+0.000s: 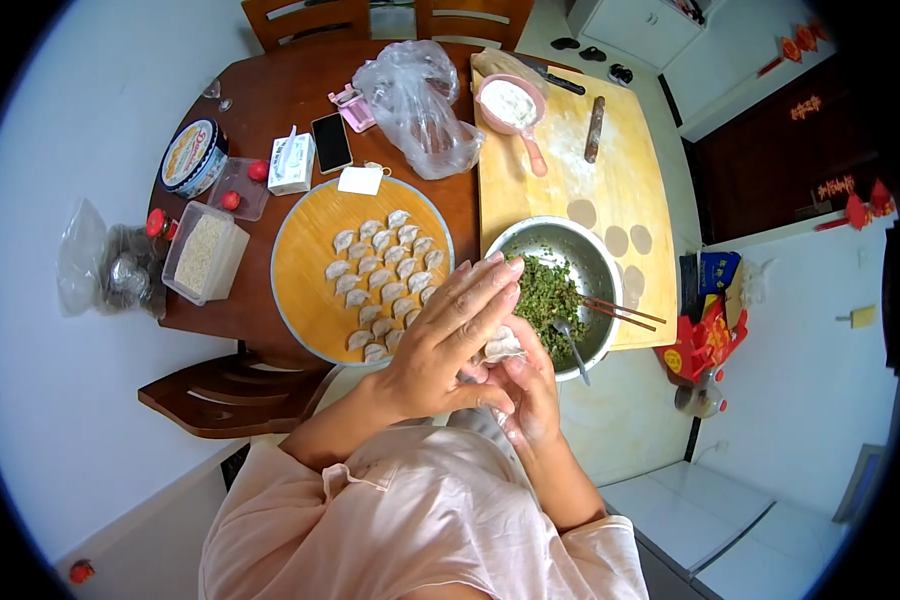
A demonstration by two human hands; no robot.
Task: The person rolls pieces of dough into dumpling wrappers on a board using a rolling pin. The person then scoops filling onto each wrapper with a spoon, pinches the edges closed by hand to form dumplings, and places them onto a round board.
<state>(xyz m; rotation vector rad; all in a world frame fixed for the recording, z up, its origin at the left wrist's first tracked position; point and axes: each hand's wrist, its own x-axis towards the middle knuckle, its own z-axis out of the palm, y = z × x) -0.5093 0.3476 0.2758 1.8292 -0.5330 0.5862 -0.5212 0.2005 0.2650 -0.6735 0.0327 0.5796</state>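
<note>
Both my hands meet over the table's near edge. My left hand (460,325) is held up with fingers stretched out, its back toward me, partly covering the other hand. My right hand (532,395) is curled round a pale dumpling (503,345), whose pleated edge shows between the two hands. Whether my left palm touches it is hidden. Just beyond is a steel bowl (608,262) of chopped green filling (545,300), with a spoon (573,350) and brown chopsticks (625,313) in it. Left of my hands, rows of folded dumplings (380,262) lie on a round board (305,250).
Flat dough wrappers (641,240), a rolling pin (594,130) and a pink scoop of flour (510,103) lie on the wooden board (630,130). Farther left are a phone (331,143), plastic bag (420,110), tissue box (291,165) and grain container (205,255). A chair (230,395) stands at left.
</note>
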